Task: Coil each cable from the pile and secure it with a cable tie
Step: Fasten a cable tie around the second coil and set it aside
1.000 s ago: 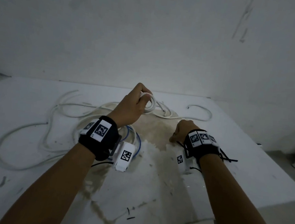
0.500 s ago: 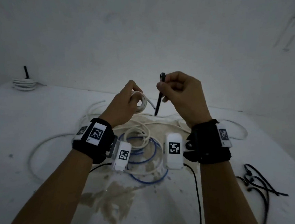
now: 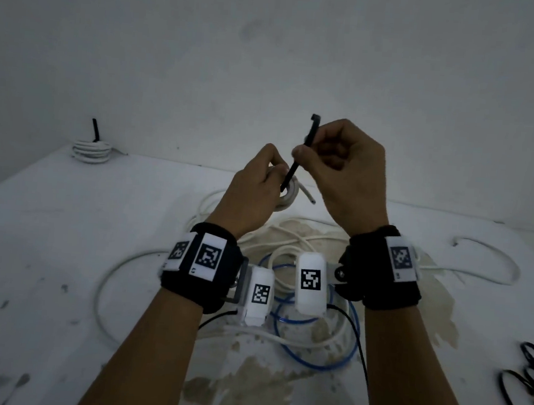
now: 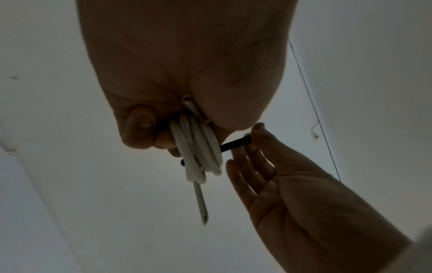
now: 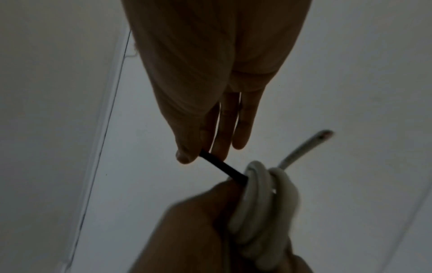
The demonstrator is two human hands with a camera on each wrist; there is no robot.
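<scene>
At the desk's far left corner sits a finished coil (image 3: 91, 151) of white cable with a black tie standing up from it. Moving right, the loose pile (image 3: 310, 288) of white and blue cable sprawls across the middle of the desk (image 3: 48, 249), under both wrists. Raised above it, the left hand (image 3: 253, 195) has its fingers curled round a small white coil (image 3: 288, 194), gripping the turns together; one cut end pokes free to the right. The right hand (image 3: 341, 173) pinches a black cable tie (image 3: 297, 163) between thumb and forefinger, its other fingers loose, with the tie's lower end at the middle of the small white coil. At the desk's right edge lie spare ties (image 3: 530, 376). The cable looks light but springy, so the turns would likely spring apart if the left hand slackened; holding across all turns on one side, as it does, seems right. The tie looks thin and stiff enough to push through, best pinched close to the entering end. The head view hides whether the tie has passed the hole; the left wrist view shows a dark tip (image 4: 182, 162) emerging on the coil's far side, and the right wrist view shows the strap (image 5: 223, 169) entering just above the left thumb.
</scene>
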